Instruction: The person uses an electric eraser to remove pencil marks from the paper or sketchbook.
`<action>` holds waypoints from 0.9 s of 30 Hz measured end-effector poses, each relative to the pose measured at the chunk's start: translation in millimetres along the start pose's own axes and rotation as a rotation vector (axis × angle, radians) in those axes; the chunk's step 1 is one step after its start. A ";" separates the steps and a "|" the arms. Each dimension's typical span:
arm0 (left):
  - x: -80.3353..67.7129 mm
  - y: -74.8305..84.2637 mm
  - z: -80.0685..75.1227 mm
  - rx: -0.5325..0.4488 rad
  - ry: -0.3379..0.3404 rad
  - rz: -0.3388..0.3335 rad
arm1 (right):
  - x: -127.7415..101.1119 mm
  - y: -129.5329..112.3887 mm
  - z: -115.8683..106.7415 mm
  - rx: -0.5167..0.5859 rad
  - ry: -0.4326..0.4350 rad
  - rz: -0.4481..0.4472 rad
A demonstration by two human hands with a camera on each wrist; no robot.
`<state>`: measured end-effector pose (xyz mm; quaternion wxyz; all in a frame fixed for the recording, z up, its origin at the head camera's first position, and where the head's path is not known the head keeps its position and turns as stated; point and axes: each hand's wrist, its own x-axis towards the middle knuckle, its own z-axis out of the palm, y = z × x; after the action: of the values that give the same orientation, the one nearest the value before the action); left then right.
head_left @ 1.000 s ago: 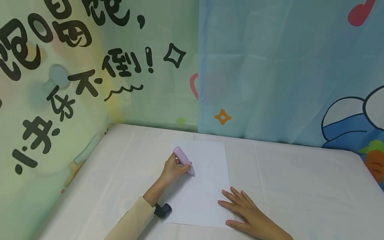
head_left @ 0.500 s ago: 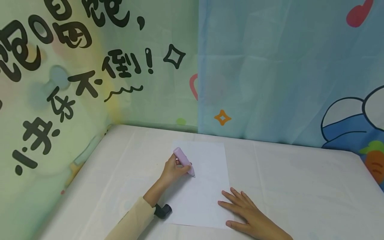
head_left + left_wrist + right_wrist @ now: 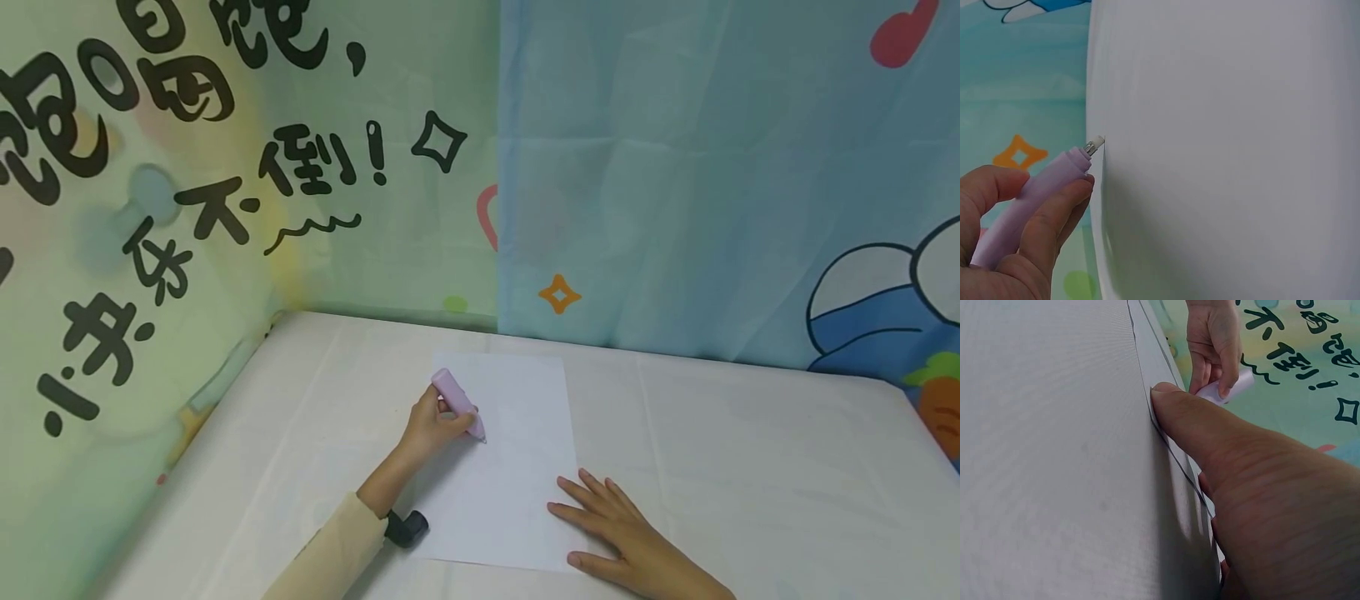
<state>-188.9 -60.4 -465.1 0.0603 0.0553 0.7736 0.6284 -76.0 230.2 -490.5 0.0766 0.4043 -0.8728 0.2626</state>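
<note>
While the pen (image 3: 457, 403) is being gripped in the curled fingers of the left hand (image 3: 433, 425), its tip is being pressed onto the paper (image 3: 517, 400) just beside that hand. No marks are being shown yet, so the writing is judged barely begun. The sheet's near corner is being pinned flat by the open right hand (image 3: 622, 533) on the table (image 3: 750, 450).

Green backdrop cloth (image 3: 225, 250) with large black Chinese lettering, "不倒!" legible, other characters cut off or unclear
</note>
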 end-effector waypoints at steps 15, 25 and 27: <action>-4.5 1.5 -24.6 -0.172 0.136 -0.126 | -2.0 0.6 -0.6 0.017 0.010 -0.006; -12.4 -5.2 -45.1 -0.222 0.189 -0.129 | 0.3 -0.7 -0.1 -0.008 0.014 -0.005; -11.2 -7.9 -46.2 -0.220 0.190 -0.131 | 0.6 -0.9 0.1 -0.010 0.011 -0.007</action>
<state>-185.5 -108.4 -463.3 0.0336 -0.0618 0.7041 0.7066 -75.7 229.3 -490.1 0.0843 0.4057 -0.8721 0.2604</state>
